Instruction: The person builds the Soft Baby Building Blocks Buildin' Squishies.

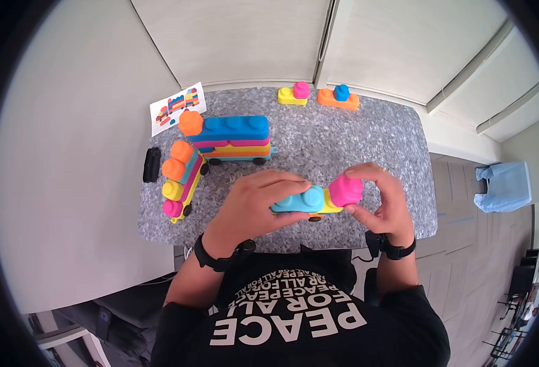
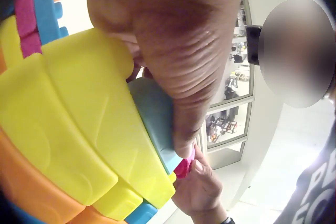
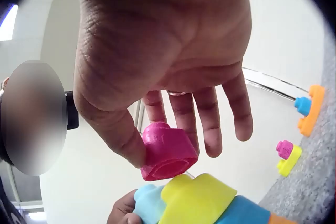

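Note:
My right hand (image 1: 384, 199) pinches a pink block (image 1: 346, 191) between thumb and fingers; the right wrist view shows this block (image 3: 167, 151) tilted just above a yellow block (image 3: 197, 201). With fingers and thumb, my left hand (image 1: 251, 205) grips a light blue block (image 1: 309, 199) on top of a stacked toy with a dark wheel. In the left wrist view, yellow blocks (image 2: 79, 108) lie under the light blue one (image 2: 155, 119), with orange below. Part of the stack is hidden by my left hand in the head view.
Left of my hands stand a tall wheeled stack (image 1: 239, 131) and a smaller wheeled stack (image 1: 187, 183). Behind them lies a picture sheet (image 1: 159, 125). A yellow block (image 1: 291, 98) with a pink one and an orange block (image 1: 346, 103) with a blue one sit at the back edge.

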Demonstrator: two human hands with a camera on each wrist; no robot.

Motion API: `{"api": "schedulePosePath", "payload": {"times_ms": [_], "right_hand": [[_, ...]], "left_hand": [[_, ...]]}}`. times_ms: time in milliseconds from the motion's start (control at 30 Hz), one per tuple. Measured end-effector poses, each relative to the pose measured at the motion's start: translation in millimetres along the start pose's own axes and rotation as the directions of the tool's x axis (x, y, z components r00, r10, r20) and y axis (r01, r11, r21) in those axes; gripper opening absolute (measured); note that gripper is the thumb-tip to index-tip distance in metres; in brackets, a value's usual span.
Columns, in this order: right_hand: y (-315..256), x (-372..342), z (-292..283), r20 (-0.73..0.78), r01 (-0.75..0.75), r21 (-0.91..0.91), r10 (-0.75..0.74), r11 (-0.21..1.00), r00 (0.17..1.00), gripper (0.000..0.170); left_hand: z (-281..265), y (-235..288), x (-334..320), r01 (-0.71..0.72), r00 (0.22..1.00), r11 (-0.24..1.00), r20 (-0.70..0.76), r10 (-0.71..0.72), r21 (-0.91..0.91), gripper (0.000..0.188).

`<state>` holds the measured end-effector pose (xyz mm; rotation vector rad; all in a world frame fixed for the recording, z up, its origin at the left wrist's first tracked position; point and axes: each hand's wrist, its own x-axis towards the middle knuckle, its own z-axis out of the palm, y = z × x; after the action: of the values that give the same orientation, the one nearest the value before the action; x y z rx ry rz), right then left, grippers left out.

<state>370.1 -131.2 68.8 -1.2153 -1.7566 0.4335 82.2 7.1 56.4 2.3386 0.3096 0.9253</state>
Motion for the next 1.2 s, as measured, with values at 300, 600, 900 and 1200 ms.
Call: {"api": "schedulePosePath", "payload": {"times_ms": [300, 600, 900, 1200], "right_hand": [[-6.0, -2.7, 16.7, 0.052, 0.003, -0.007, -0.002, 1.000, 0.999, 0.054], [11.5, -21.2, 35.8, -0.029, 0.032, 0.047, -0.031, 0.998, 0.999, 0.060], [21.4, -32.0, 63.8, -0.080, -0.157, 0.342, 0.195, 0.926, 0.978, 0.093], [36.6, -48.8, 52.7, -0.065, -0.257, 0.249, 0.281, 0.934, 0.957, 0.098]], "left_hand": [[2.1, -2.0, -0.5, -0.013, 1.000, 1.000, -0.007, 0.013, -0.002, 0.053], [4.3, -2.7, 0.3, -0.002, 1.000, 1.000, -0.014, 0.002, -0.026, 0.051], [7.7, -3.7, -2.4, 0.023, 0.998, 1.000, 0.051, -0.024, 0.005, 0.062], [-38.1, -13.2, 1.0, 0.043, 0.989, 0.999, -0.141, -0.041, 0.014, 0.073]]}}
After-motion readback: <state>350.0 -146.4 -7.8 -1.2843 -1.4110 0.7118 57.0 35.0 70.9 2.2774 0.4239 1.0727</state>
